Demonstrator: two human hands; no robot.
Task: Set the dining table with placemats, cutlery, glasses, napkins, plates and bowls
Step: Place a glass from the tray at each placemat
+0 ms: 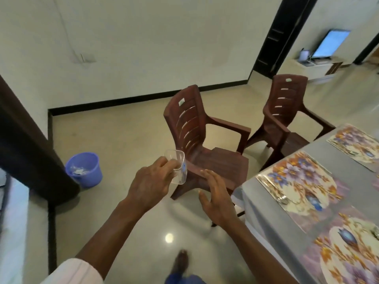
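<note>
My left hand (152, 182) grips a clear, squarish glass (178, 167), held in the air over the floor in front of a brown chair. Just right of it, my right hand (215, 196) hangs with fingers spread and nothing in it. The dining table (264, 218) with its grey cloth fills the right side. Three floral placemats lie along its edge: a far one (356, 144), a middle one (301, 181) and a near one (348, 249). Cutlery (284, 199) rests on the middle placemat's left edge. More cutlery (352, 153) lies on the far mat.
Two brown plastic armchairs stand by the table, one (205, 140) straight ahead and one (287, 111) farther back. A blue bucket (85, 169) sits on the floor at left beside a dark pillar (30, 152). My foot (181, 261) shows on the glossy floor below.
</note>
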